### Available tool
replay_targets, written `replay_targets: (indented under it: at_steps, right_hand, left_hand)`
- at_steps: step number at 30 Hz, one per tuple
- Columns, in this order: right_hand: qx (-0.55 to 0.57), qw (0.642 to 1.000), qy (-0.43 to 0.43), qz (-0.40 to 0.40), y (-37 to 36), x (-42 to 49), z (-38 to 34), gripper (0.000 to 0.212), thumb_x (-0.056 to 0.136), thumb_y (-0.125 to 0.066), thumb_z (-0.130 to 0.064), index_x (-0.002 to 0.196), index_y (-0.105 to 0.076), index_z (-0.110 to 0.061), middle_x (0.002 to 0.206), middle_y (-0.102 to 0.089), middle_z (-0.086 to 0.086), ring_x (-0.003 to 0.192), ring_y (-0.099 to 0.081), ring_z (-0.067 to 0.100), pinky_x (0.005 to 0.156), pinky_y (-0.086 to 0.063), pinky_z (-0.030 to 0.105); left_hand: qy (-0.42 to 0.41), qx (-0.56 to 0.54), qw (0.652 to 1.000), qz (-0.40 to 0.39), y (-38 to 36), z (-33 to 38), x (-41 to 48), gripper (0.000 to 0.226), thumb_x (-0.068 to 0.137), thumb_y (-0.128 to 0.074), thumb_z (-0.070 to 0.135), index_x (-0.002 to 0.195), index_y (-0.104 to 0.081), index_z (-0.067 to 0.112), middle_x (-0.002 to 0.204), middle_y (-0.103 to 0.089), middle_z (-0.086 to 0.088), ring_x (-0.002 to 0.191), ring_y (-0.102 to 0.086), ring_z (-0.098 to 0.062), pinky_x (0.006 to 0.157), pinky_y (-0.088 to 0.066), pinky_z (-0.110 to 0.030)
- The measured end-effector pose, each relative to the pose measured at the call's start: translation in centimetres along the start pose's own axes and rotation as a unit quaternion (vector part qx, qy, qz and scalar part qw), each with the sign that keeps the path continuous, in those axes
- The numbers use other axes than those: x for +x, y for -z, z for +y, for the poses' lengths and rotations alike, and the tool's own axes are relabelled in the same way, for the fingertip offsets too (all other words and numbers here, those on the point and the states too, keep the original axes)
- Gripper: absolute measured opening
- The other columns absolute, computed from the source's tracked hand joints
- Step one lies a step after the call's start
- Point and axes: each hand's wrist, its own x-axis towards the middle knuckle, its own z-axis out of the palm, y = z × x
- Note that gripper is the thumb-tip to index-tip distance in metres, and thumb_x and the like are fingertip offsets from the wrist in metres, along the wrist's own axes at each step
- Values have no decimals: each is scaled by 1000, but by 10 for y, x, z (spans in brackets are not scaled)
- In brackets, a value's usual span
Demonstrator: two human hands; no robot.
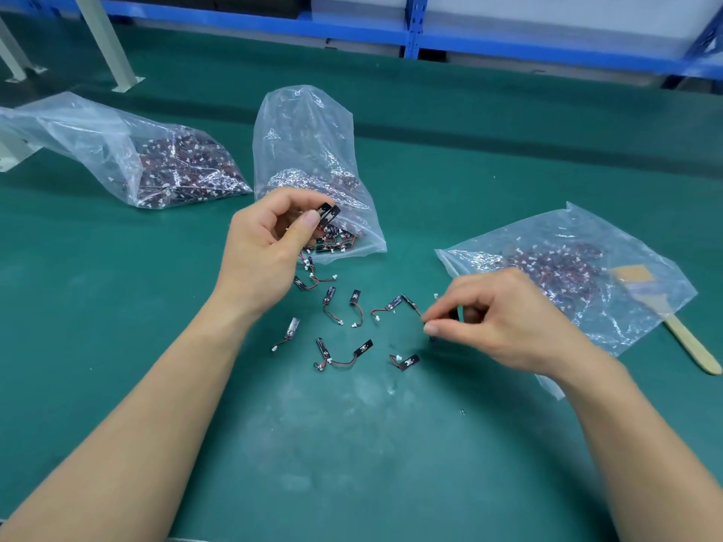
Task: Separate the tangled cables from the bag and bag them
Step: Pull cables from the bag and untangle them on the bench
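Note:
Several small cables (339,333), each a black strip with a red wire and a white plug, lie scattered on the green mat between my hands. My left hand (270,248) grips a small bunch of these cables (328,214) in front of the middle plastic bag (309,150), which stands upright with a tangled mass inside. My right hand (493,318) pinches the wire of one cable (410,303) at the mat, beside the flat plastic bag (567,264) on the right that holds more cables.
A third plastic bag (117,150) of cables lies at the back left. A wooden-handled brush (673,326) rests at the right, partly under the flat bag. Blue shelving (410,33) runs along the back, and pale metal legs (105,41) stand at the far left.

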Motion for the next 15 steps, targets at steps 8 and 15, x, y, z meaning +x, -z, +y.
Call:
replay_targets:
  at_steps: [8, 15]
  right_hand:
    - [-18, 998, -52, -44, 1, -5, 0, 15, 78, -86, -34, 91, -81, -31, 75, -67, -18, 56, -50, 8, 57, -37, 13]
    - [119, 993, -25, 1, -4, 4, -9, 30, 99, -56, 1, 110, -69, -23, 81, -71, -4, 55, -57, 13, 58, -41, 12]
  left_hand:
    - [7, -6, 1000, -9, -1, 0, -1, 28, 95, -58, 4, 98, -70, 29, 91, -71, 19, 78, -62, -5, 82, -55, -26]
    - [0, -10, 994, -110, -5, 9, -6, 36, 95, -54, -11, 98, -68, 22, 84, -70, 22, 73, -63, 2, 74, -48, -11]
